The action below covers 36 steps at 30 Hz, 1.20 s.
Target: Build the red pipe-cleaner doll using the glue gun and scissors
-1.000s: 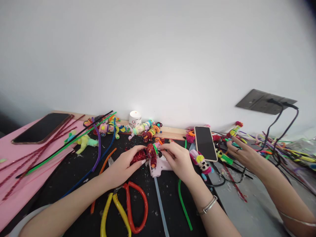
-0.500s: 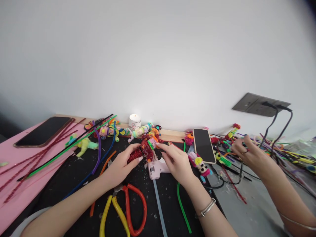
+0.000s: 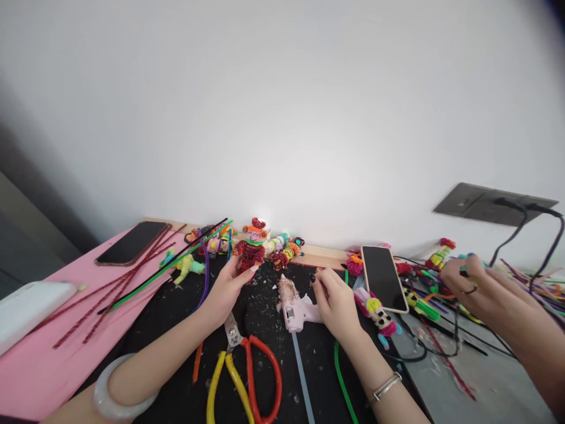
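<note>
My left hand [image 3: 224, 293] is closed round the lower body of a red tinsel pipe-cleaner doll [image 3: 252, 250], held upright with its pink smiling face and orange headband towards me. My right hand [image 3: 336, 303] is curled with fingertips pinched together, by the handle end of a pale pink glue gun [image 3: 296, 312]; what the fingers hold, if anything, does not show. The gun lies on the black mat with a glue stick [image 3: 303, 377] sticking out behind. Between my forearms are yellow-handled pliers [image 3: 236, 380] and red-handled scissors [image 3: 270, 377].
Small pipe-cleaner figures [image 3: 286, 252] line the wall. To the left are a dark phone [image 3: 132, 242] and red pipe cleaners [image 3: 95, 306] on a pink board [image 3: 53, 365]. At right, a white-edged phone [image 3: 383, 280], black cables and another person's hand [image 3: 489, 288].
My left hand has lifted the red doll upright and turned its face towards me. My right hand has come away from the doll and curled. The view has swung left.
</note>
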Each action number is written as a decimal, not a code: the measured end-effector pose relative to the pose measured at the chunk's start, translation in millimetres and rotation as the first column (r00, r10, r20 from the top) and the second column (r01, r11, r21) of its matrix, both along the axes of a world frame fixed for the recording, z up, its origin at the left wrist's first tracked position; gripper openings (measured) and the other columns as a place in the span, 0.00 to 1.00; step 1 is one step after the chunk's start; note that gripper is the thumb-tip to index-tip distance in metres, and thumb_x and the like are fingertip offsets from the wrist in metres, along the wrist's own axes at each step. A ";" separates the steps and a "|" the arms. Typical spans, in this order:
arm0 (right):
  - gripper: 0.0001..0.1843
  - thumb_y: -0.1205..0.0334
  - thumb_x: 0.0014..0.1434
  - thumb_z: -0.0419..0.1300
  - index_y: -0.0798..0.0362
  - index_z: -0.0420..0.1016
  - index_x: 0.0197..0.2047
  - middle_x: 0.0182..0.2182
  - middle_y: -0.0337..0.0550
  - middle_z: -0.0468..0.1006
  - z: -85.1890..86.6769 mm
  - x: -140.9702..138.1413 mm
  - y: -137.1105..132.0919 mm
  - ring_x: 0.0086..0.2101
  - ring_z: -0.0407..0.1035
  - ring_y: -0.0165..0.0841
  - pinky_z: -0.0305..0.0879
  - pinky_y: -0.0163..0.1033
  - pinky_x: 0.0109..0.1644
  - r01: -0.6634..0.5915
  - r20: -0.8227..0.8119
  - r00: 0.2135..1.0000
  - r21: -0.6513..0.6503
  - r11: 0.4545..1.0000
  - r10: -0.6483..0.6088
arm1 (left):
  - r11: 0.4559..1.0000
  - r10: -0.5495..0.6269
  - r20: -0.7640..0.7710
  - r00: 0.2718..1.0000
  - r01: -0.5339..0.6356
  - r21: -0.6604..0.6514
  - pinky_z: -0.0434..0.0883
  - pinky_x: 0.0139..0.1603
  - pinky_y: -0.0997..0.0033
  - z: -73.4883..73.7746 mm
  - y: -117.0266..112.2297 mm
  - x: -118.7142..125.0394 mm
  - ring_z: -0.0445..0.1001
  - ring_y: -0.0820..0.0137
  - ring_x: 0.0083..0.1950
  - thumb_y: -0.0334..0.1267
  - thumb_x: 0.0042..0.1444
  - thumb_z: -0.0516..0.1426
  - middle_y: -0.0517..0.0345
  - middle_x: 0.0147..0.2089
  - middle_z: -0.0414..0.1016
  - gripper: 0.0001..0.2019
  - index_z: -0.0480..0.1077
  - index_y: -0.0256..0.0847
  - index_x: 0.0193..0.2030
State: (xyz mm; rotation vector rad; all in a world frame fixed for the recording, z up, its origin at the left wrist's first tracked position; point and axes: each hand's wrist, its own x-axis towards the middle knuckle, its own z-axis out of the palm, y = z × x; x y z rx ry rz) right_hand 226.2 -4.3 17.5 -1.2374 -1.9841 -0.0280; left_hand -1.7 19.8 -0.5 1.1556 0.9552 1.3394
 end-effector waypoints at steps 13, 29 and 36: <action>0.09 0.70 0.63 0.49 0.54 0.70 0.42 0.32 0.44 0.73 -7.2 -7.3 -4.4 0.33 0.69 0.33 0.65 0.36 0.35 -0.063 -0.093 0.994 0.027 0.998 0.065 | 0.998 0.001 -0.233 0.972 0.012 0.055 0.66 0.60 0.52 2.5 -5.9 3.7 0.75 0.58 0.54 0.39 0.51 0.62 0.48 0.53 0.76 0.20 0.66 0.38 0.50; 0.30 0.75 0.61 0.49 0.50 0.57 0.66 0.39 0.47 0.69 -5.6 -32.1 -29.1 0.36 0.68 0.32 0.70 0.36 0.37 -0.298 -0.107 0.945 0.100 0.949 0.308 | 0.985 -0.051 -0.450 0.891 0.120 0.126 0.70 0.54 0.59 -2.4 -19.2 12.0 0.75 0.61 0.51 0.34 0.50 0.62 0.51 0.51 0.77 0.21 0.67 0.41 0.52; 0.30 0.75 0.61 0.49 0.49 0.56 0.66 0.35 0.45 0.67 -3.9 -32.6 -27.8 0.33 0.66 0.31 0.68 0.35 0.34 -0.301 -0.100 0.945 0.102 0.948 0.311 | 0.977 -0.024 -0.530 0.848 0.131 0.166 0.70 0.55 0.58 -7.8 -18.3 11.5 0.75 0.60 0.52 0.35 0.51 0.62 0.51 0.53 0.75 0.24 0.65 0.42 0.55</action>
